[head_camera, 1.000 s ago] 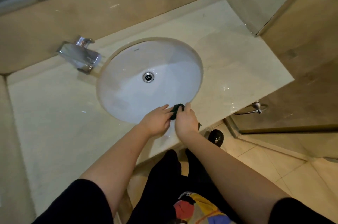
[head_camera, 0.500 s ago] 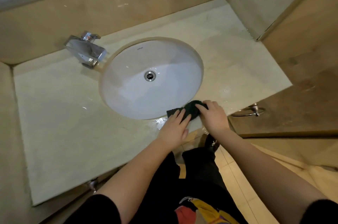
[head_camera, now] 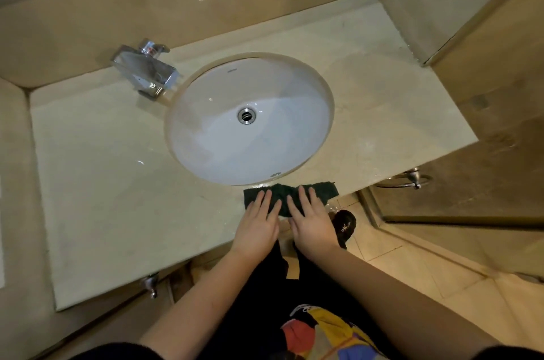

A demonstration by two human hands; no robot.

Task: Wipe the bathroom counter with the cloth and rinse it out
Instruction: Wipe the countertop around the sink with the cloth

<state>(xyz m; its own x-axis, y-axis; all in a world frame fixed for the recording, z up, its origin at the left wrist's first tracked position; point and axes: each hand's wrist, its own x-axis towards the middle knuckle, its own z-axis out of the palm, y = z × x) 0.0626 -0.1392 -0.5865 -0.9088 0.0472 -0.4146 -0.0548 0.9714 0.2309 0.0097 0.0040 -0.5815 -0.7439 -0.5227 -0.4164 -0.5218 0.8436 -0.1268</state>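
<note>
A dark green cloth (head_camera: 323,189) lies spread flat on the pale stone counter (head_camera: 112,183), on the narrow strip between the white oval basin (head_camera: 223,136) and the counter's front edge. My left hand (head_camera: 259,224) presses its straight fingers on the cloth's left half. My right hand (head_camera: 309,221) lies beside it, its straight fingers pressing on the cloth's middle. The cloth's right end sticks out past my right hand. Small wet spots glint on the counter around the cloth.
A chrome tap (head_camera: 145,71) stands at the basin's back left, with no water running. Walls close the counter at the back and at both sides. A towel ring (head_camera: 412,180) hangs under the counter's right end, and a cabinet knob (head_camera: 151,284) sits below its front edge.
The cloth was bunched between my fingers at the basin's rim; now it lies unfolded and flat on the counter. Both hands have flattened onto it, side by side.
</note>
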